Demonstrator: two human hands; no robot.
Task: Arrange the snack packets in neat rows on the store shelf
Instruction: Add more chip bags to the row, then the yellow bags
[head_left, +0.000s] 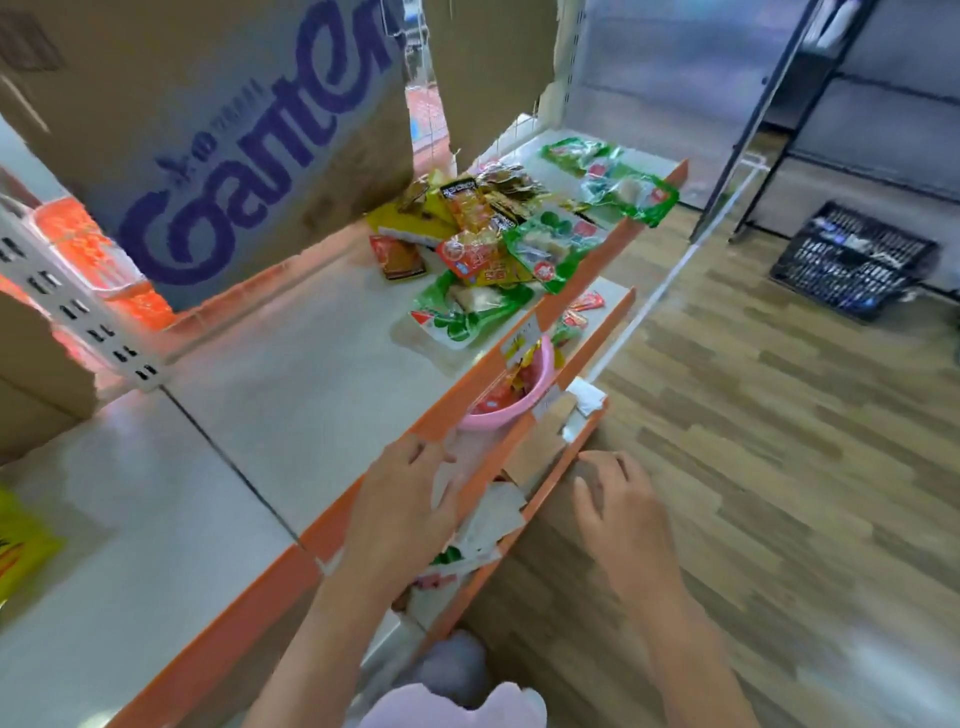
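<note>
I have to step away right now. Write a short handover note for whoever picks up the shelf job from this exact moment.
Left hand: empty, fingers relaxed, over the orange front edge of the top shelf.
Right hand: empty, loosely curled, by the edge of the lowest shelf.
Snack packets: loose heap at the far end of the top shelf, green packets scattered around it. More packets sit in a pink bowl one shelf down.
Done: no neat row visible yet.
Left: sort the heap and line the packets up in rows on the bare part of the top shelf.

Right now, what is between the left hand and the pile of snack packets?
In the head view, bare shelf top lies between the left hand and the snack packets.
</note>
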